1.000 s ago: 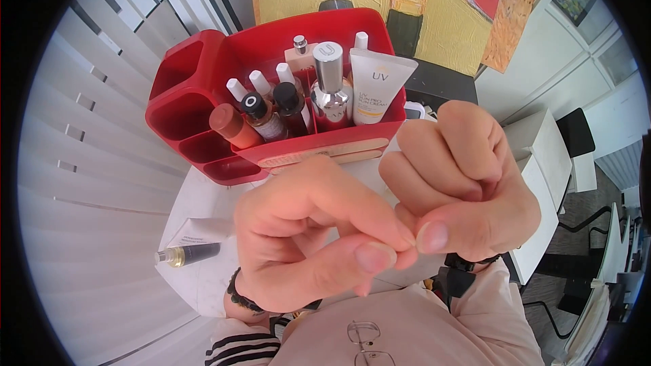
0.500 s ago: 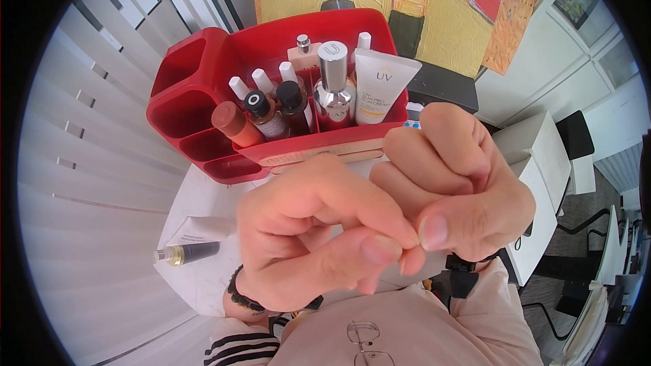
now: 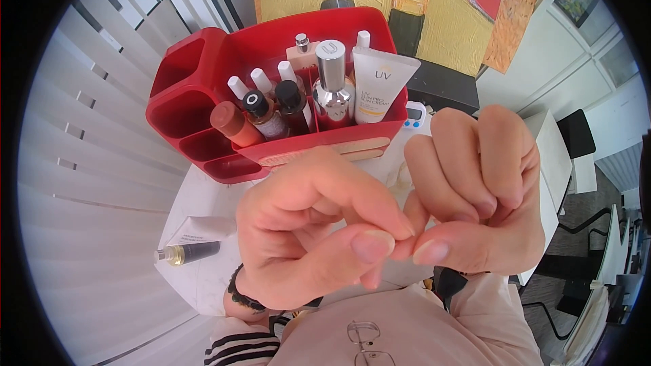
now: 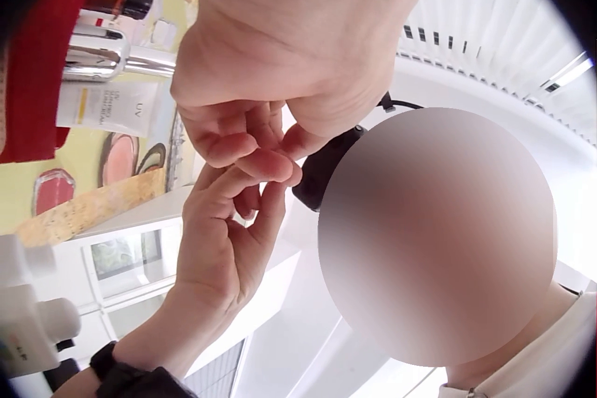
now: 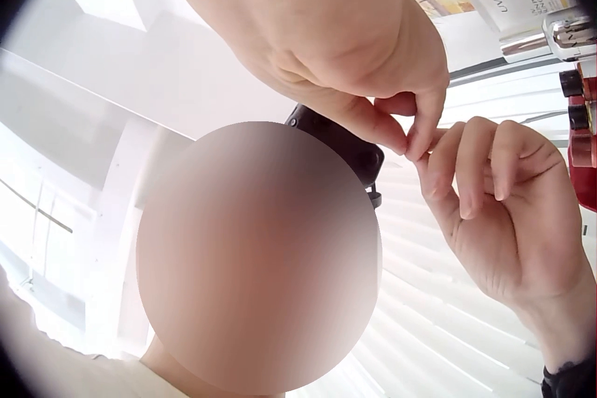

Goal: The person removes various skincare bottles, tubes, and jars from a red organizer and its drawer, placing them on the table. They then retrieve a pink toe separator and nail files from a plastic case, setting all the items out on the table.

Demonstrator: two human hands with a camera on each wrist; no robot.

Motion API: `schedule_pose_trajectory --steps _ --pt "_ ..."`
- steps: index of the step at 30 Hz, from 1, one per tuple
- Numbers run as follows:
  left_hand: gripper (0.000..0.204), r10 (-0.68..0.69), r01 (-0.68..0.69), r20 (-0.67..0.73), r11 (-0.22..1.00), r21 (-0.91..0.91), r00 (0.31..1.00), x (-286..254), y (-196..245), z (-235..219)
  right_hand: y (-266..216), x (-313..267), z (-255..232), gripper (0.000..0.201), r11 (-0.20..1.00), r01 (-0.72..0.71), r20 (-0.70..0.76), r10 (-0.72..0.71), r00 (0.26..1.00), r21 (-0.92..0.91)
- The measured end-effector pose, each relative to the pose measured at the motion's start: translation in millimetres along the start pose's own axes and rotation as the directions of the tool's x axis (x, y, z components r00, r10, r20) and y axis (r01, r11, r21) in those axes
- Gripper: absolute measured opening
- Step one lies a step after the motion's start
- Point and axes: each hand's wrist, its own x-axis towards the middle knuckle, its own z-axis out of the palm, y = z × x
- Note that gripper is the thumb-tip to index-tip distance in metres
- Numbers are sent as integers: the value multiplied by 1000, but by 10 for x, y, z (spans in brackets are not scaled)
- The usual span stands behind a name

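Observation:
My left hand [image 3: 308, 224] and right hand [image 3: 485, 200] meet close in front of my chest in the head view. The left thumb and forefinger come together right at the right forefinger's tip. My right thumb lies beside that spot, and the other right fingers are curled into the palm. In the left wrist view, the right hand [image 4: 224, 239] reaches up to the left hand [image 4: 280, 62], fingertips against fingertips. From the right wrist view, the left hand [image 5: 513, 211] shows its palm side beneath the right hand [image 5: 354, 53]. I cannot tell whether something tiny is between the fingertips.
Behind my hands stands a red organizer [image 3: 308, 144] with several bottles, a silver-capped bottle [image 3: 332, 88] and a sun cream tube [image 3: 380, 91]. A small white timer [image 3: 414, 116] is beside it. Another tube [image 3: 200, 230] and a slim bottle [image 3: 190, 254] lie on the white table [image 3: 213, 281].
My right hand has shifted slightly right and turned, its curled fingers now more upright, uncovering the timer. The left hand stays nearly in place, fingertips still meeting the right ones.

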Motion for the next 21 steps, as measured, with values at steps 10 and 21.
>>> schedule_pose_trajectory --steps 10,21 --pt "26 -39 40 -36 999 8 999 -2 37 52 36 -2 39 53 1000 19 -49 -19 999 -4" --pt "24 -67 66 -30 998 -21 997 6 31 55 39 4 73 54 979 102 -54 -113 992 -178"
